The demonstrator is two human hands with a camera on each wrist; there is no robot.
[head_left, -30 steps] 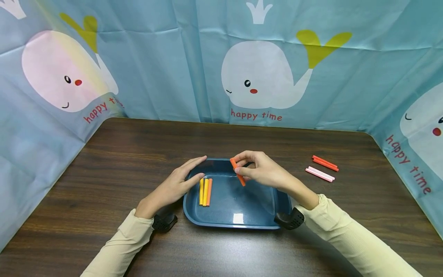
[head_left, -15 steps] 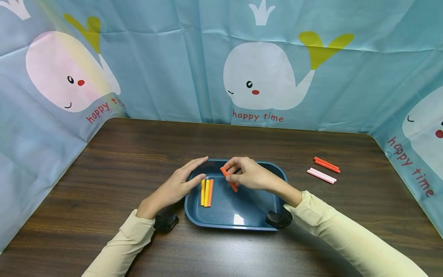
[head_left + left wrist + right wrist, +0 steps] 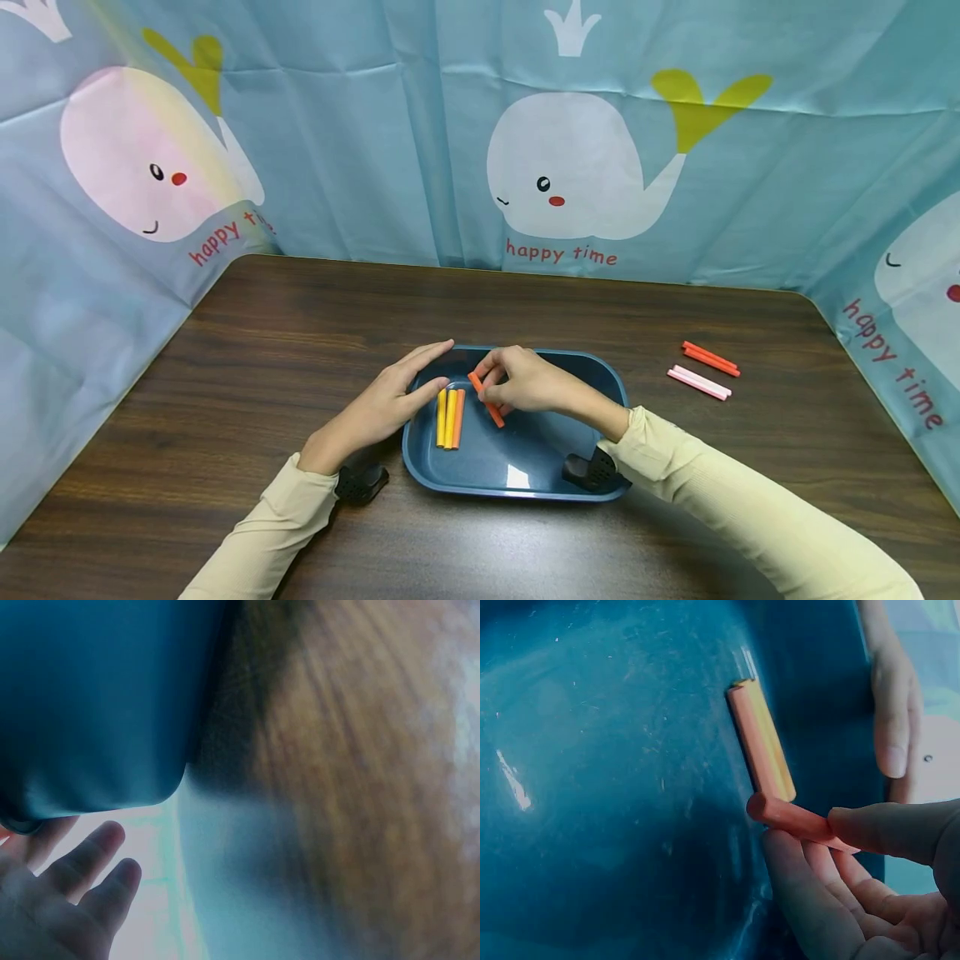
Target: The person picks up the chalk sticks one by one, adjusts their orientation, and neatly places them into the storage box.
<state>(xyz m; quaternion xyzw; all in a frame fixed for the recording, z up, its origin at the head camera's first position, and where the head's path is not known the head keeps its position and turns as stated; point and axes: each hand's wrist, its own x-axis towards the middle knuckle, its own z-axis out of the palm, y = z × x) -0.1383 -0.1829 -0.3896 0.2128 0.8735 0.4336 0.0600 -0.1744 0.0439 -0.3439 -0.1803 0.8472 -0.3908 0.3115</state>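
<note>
My right hand (image 3: 528, 383) pinches a round orange stick (image 3: 494, 416) between thumb and fingers, over the blue tray (image 3: 540, 450). In the right wrist view the stick (image 3: 791, 818) is tilted, one end overlapping the row lying in the tray. That row has two yellow sticks (image 3: 441, 423) and a lighter orange stick (image 3: 458, 423), side by side near the tray's left wall. My left hand (image 3: 382, 400) rests at the tray's left rim with fingers extended. The left wrist view shows its fingers (image 3: 82, 859) beside the tray's outer wall (image 3: 97, 705).
Two red-orange sticks (image 3: 712, 360) and two pink sticks (image 3: 699, 382) lie on the dark wooden table (image 3: 315, 308) to the right of the tray. A blue curtain (image 3: 360, 150) with whale prints hangs behind the table. Black wrist cameras (image 3: 362, 483) sit by both wrists.
My right hand has moved left and slightly lower with the orange stick, closer to the row in the tray. The left hand stays at the rim, and the view has shifted slightly.
</note>
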